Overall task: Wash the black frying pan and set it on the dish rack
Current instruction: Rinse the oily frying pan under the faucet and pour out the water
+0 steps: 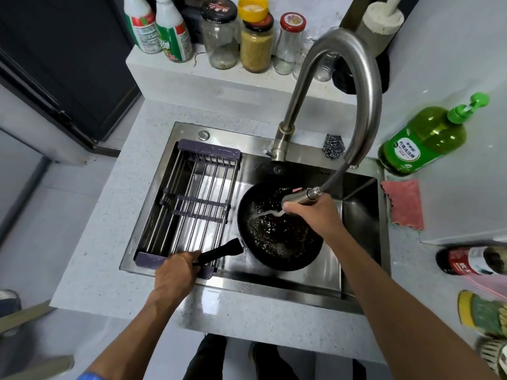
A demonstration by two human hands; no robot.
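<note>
Black frying pan [277, 229]; green bottle [422, 138] label perhaps Chinese

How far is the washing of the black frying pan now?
Done: the pan is in the sink. In hand: the left hand holds its handle while the right hand holds the pull-out sprayer, rinsing the inside. Left: finishing the wash and setting the pan on the dish rack, which holds nothing.

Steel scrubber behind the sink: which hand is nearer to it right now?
Right. The right hand holds the spray head over the pan, below the steel scrubber. The left hand grips the pan handle at the sink's near-left edge.
</note>
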